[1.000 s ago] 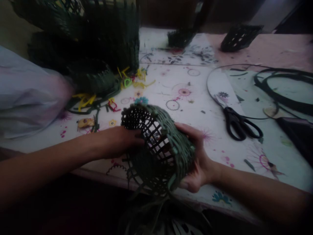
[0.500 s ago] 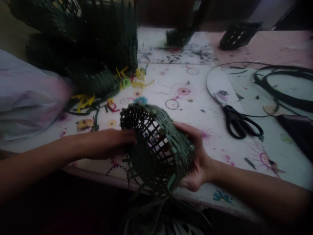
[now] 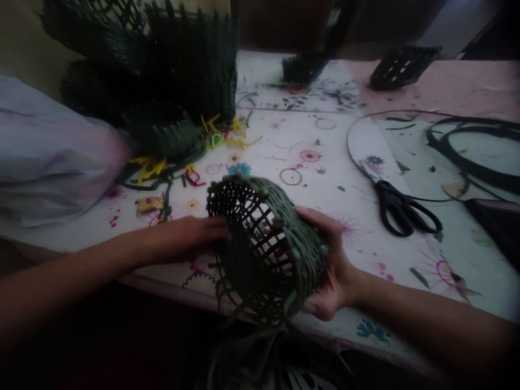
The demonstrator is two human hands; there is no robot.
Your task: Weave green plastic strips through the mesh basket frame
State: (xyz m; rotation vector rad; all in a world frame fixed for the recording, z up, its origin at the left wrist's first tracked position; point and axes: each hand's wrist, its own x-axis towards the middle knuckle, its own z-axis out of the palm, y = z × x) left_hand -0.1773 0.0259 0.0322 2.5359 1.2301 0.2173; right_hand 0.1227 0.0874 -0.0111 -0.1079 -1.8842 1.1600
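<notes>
A dark green woven basket [image 3: 306, 238] is tilted over the table's front edge, its open mouth turned toward me and to the left. My right hand [image 3: 331, 260] is wrapped round its right side, thumb below and fingers behind the weave. At the left rim, my left hand [image 3: 199, 235] reaches in with its fingertips inside the mouth. Those fingers are dim and partly hidden, but they appear closed on the rim. Loose green strips [image 3: 260, 346] hang from the basket's lower edge, below the tabletop.
Black-handled scissors [image 3: 402, 208] lie to the right, beside a coil of dark strip [image 3: 455, 141]. Larger green baskets [image 3: 195, 59] stand at the back left near yellow strip scraps [image 3: 148, 168] and a pale bag [image 3: 52, 151]. Two small baskets [image 3: 402, 67] [image 3: 303, 67] stand farther back.
The whole view has shifted slightly, so everything appears a little lower and farther right. Both hands keep their places on the basket.
</notes>
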